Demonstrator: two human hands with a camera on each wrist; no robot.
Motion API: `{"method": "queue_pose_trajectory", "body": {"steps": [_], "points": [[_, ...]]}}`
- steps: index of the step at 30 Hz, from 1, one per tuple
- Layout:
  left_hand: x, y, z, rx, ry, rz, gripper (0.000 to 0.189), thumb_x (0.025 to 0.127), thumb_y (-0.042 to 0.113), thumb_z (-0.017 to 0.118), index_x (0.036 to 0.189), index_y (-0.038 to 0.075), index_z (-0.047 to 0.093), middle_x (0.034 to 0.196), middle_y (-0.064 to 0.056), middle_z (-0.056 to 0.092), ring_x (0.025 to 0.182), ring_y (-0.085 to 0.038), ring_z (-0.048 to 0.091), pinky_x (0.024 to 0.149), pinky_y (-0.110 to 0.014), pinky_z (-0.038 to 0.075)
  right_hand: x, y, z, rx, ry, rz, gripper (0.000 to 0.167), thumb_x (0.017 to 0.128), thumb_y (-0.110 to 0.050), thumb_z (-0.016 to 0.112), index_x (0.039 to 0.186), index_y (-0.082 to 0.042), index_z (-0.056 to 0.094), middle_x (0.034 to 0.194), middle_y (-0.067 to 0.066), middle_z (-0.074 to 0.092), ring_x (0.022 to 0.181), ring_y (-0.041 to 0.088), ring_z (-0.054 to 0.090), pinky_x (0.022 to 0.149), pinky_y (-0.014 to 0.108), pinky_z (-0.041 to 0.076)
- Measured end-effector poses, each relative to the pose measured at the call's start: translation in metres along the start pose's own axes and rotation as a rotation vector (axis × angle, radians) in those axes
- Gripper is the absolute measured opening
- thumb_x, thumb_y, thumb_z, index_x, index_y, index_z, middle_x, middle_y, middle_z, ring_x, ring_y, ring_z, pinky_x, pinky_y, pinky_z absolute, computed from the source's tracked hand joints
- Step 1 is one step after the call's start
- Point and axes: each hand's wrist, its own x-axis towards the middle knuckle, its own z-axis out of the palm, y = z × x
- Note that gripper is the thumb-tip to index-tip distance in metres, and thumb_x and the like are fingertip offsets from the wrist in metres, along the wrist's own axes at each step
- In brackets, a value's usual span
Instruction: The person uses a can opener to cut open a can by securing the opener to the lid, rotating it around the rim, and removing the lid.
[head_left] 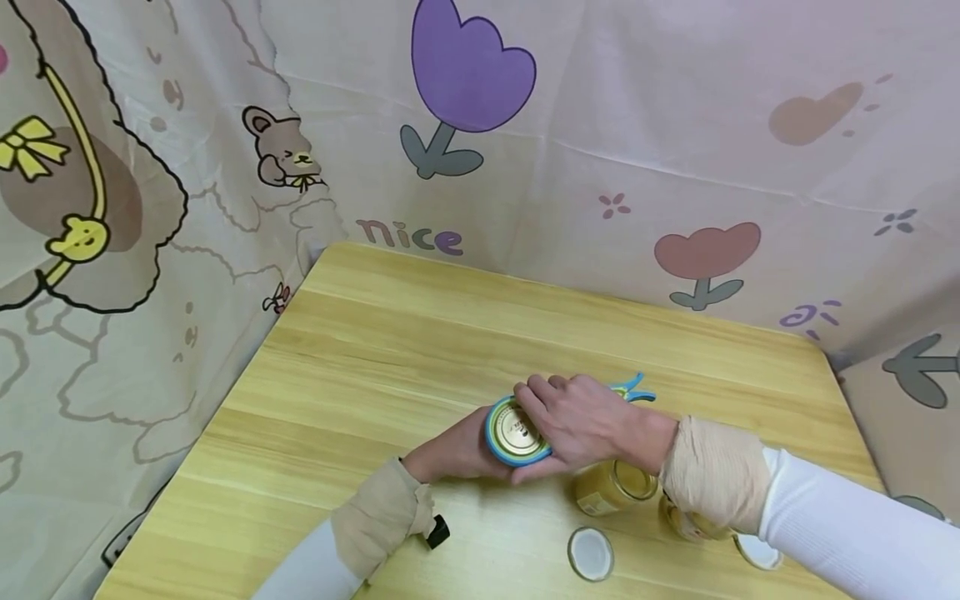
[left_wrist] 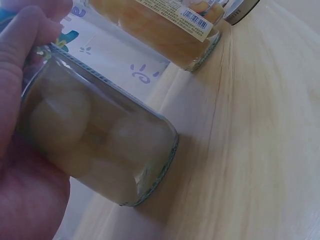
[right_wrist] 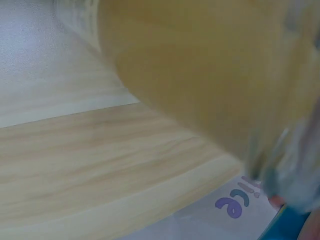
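Observation:
My left hand (head_left: 465, 443) grips a glass jar (left_wrist: 100, 135) of pale round pieces in cloudy liquid, tilted in the left wrist view. Its gold lid (head_left: 517, 429) faces up in the head view. A blue, green and yellow jar opener (head_left: 495, 442) rings that lid, its blue handle ends sticking out to the right. My right hand (head_left: 581, 417) lies over the opener, fingers curled round it and covering part of the lid. Close below the right hand stands a lidless jar (head_left: 597, 493) with yellow contents, large and blurred in the right wrist view.
Another jar (head_left: 686, 523) is partly hidden under the right wrist. One loose lid (head_left: 591, 554) lies near the table's front, and a second lid (head_left: 759, 550) by the right forearm. The wooden table (head_left: 360, 375) meets patterned cloth (head_left: 600, 208) at its back and sides.

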Motion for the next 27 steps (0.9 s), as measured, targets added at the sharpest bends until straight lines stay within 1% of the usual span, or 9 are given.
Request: {"method": "queue_pose_trajectory", "body": {"steps": [4, 10, 15, 19, 23, 27], "points": [[-0.001, 0.001, 0.000, 0.008, -0.005, 0.016, 0.080, 0.080, 0.006, 0.084, 0.149, 0.003, 0.043, 0.145, -0.019, 0.058, 0.127, -0.008, 0.056, 0.116, -0.029, 0.046, 0.000, -0.004, -0.001, 0.000, -0.018, 0.024, 0.087, 0.078, -0.094, 0.048, 0.106, -0.012, 0.055, 0.078, -0.003, 0.052, 0.053, 0.011, 0.044, 0.040, 0.023, 0.039], [-0.001, -0.001, 0.000, 0.020, -0.008, 0.045, 0.075, 0.081, 0.004, 0.084, 0.146, 0.001, 0.046, 0.141, -0.020, 0.060, 0.124, -0.005, 0.056, 0.115, -0.029, 0.047, 0.000, -0.009, -0.004, 0.002, -0.058, 0.061, 0.087, 0.083, -0.094, 0.042, 0.108, -0.011, 0.054, 0.080, -0.003, 0.052, 0.054, 0.012, 0.044, 0.041, 0.024, 0.042], [-0.001, -0.003, 0.001, 0.040, -0.007, 0.067, 0.071, 0.080, 0.004, 0.085, 0.142, 0.000, 0.049, 0.136, -0.021, 0.062, 0.119, -0.005, 0.058, 0.112, -0.029, 0.050, -0.001, -0.013, -0.008, -0.025, -0.080, 0.083, 0.087, 0.083, -0.094, 0.042, 0.108, -0.011, 0.055, 0.080, -0.002, 0.052, 0.053, 0.013, 0.044, 0.041, 0.025, 0.043], [-0.001, -0.003, 0.002, 0.026, -0.011, 0.074, 0.070, 0.080, 0.002, 0.084, 0.140, -0.001, 0.051, 0.133, -0.023, 0.063, 0.117, -0.003, 0.058, 0.110, -0.029, 0.051, -0.002, -0.016, -0.010, -0.045, -0.068, 0.091, 0.087, 0.084, -0.093, 0.041, 0.107, -0.011, 0.055, 0.079, -0.002, 0.051, 0.052, 0.013, 0.043, 0.040, 0.025, 0.044], [-0.001, -0.002, 0.002, 0.018, -0.012, 0.071, 0.067, 0.080, 0.002, 0.084, 0.139, 0.000, 0.052, 0.132, -0.022, 0.064, 0.115, -0.001, 0.059, 0.108, -0.028, 0.052, -0.003, -0.018, -0.010, -0.059, -0.045, 0.091, 0.087, 0.085, -0.093, 0.039, 0.105, -0.010, 0.056, 0.078, -0.002, 0.050, 0.051, 0.013, 0.041, 0.040, 0.025, 0.043], [-0.001, -0.002, 0.002, 0.024, -0.017, 0.088, 0.066, 0.081, 0.003, 0.084, 0.139, 0.001, 0.053, 0.131, -0.021, 0.065, 0.115, -0.001, 0.060, 0.106, -0.029, 0.054, -0.003, -0.019, -0.011, -0.071, -0.041, 0.095, 0.087, 0.085, -0.093, 0.038, 0.105, -0.010, 0.056, 0.078, -0.002, 0.050, 0.050, 0.013, 0.041, 0.039, 0.025, 0.043]]}}
